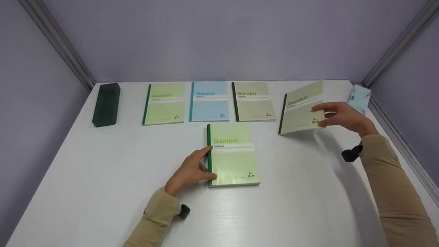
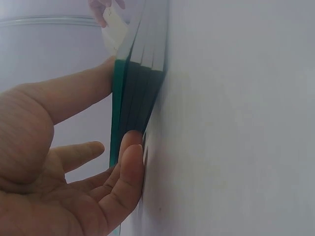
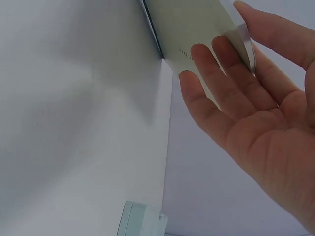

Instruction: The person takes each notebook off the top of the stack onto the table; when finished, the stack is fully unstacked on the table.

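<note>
A stack of notebooks (image 1: 233, 156) topped by a green "Gambit" one lies at mid-table. My left hand (image 1: 210, 163) rests against its spine, index finger and thumb straight along the green edge. The left wrist view shows several spines (image 2: 135, 98) with my fingers (image 2: 130, 162) touching them. An olive notebook (image 1: 301, 108) is tilted at the right, its left corner on the table. My right hand (image 1: 320, 116) pinches its raised right edge, thumb on top. My fingers (image 3: 221, 73) lie under the cover (image 3: 192, 24).
Three notebooks lie in a row at the back: green (image 1: 164, 103), blue (image 1: 209, 101), olive (image 1: 253, 101). A dark green box (image 1: 106, 104) sits at the back left. A pale blue packet (image 1: 358, 97) lies by the right wall, also seen as packet (image 3: 140, 221).
</note>
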A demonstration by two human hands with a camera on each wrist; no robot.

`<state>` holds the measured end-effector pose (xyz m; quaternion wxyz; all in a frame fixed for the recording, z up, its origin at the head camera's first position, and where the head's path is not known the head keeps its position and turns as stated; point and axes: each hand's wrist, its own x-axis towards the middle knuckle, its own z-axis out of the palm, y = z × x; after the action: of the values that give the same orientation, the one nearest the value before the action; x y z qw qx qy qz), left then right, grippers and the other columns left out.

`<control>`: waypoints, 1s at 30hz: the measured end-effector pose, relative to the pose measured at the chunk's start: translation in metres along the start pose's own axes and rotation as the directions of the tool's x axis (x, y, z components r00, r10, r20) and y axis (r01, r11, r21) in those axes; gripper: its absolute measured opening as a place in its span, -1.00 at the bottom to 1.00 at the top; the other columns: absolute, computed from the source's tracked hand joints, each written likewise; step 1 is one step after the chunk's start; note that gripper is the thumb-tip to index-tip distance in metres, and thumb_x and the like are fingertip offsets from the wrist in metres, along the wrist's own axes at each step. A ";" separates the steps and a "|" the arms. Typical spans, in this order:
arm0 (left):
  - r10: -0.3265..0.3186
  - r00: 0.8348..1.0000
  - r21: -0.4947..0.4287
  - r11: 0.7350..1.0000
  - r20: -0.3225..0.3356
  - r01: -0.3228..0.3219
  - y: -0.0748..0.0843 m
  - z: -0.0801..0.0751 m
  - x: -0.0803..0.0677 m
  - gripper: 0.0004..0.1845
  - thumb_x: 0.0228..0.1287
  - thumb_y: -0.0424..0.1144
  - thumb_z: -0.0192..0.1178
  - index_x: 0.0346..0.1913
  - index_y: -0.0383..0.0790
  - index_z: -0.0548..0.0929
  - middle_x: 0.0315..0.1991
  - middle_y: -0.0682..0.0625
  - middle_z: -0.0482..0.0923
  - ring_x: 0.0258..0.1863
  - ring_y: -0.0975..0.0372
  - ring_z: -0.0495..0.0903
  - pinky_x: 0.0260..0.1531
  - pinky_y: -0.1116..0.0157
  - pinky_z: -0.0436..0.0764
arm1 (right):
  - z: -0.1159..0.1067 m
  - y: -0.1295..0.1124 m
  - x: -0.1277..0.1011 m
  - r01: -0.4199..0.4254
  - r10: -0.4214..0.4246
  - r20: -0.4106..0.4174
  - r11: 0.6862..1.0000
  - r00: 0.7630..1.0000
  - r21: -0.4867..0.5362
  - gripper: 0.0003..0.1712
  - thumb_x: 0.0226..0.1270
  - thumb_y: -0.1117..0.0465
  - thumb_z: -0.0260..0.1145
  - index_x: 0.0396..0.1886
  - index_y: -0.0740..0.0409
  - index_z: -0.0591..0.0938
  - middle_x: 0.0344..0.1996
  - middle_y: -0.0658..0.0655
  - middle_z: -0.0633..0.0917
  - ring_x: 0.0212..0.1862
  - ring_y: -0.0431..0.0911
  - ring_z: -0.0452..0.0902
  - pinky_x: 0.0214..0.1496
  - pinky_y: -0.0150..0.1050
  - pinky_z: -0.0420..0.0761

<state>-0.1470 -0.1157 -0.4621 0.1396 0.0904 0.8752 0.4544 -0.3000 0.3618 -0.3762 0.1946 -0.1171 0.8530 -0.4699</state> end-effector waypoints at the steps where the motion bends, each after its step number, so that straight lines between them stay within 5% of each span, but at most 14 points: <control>1: -0.003 1.000 0.000 1.000 -0.001 0.003 0.000 0.000 0.000 -0.01 -0.01 -0.22 0.49 0.49 -0.08 0.16 0.27 -0.16 0.30 -0.29 0.23 0.51 -0.23 0.25 0.52 | -0.001 0.001 0.000 -0.013 0.013 0.007 1.000 1.000 0.016 -0.33 0.15 0.40 0.40 0.30 0.28 0.43 0.08 0.07 0.51 -0.04 -0.18 0.55 -0.08 -0.26 0.60; 18: 0.004 1.000 -0.020 1.000 0.002 -0.004 -0.003 -0.002 0.001 -0.01 -0.01 -0.22 0.49 0.48 -0.08 0.17 0.31 -0.16 0.26 -0.29 0.23 0.53 -0.25 0.27 0.53 | 0.002 0.027 0.011 -0.150 0.153 -0.055 0.987 0.987 0.060 -0.13 0.24 0.49 0.24 0.49 0.25 0.07 0.21 0.39 0.26 -0.12 -0.18 0.52 -0.12 -0.18 0.61; 24: 0.010 1.000 -0.030 0.999 0.005 -0.010 -0.003 -0.001 0.001 -0.01 0.00 -0.21 0.49 0.49 -0.08 0.16 0.32 -0.18 0.25 -0.28 0.22 0.53 -0.24 0.25 0.53 | 0.007 0.037 0.018 -0.194 0.203 -0.142 0.978 0.969 0.074 -0.08 0.28 0.43 0.23 0.51 0.31 -0.08 0.34 0.54 0.07 -0.14 -0.24 0.47 -0.09 -0.30 0.58; 30: 0.021 1.000 -0.031 0.999 0.000 -0.021 -0.003 0.000 0.001 -0.01 0.00 -0.22 0.49 0.48 -0.10 0.17 0.32 -0.19 0.24 -0.28 0.22 0.53 -0.24 0.25 0.53 | 0.014 0.042 0.028 -0.212 0.233 -0.295 0.972 0.926 0.103 -0.17 0.32 0.40 0.19 0.45 0.46 -0.02 0.35 0.50 0.14 -0.13 -0.26 0.42 -0.02 -0.36 0.55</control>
<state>-0.1479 -0.1175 -0.4645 0.1361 0.0975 0.8671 0.4692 -0.3192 0.3627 -0.4249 0.1164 0.0614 0.8637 -0.4865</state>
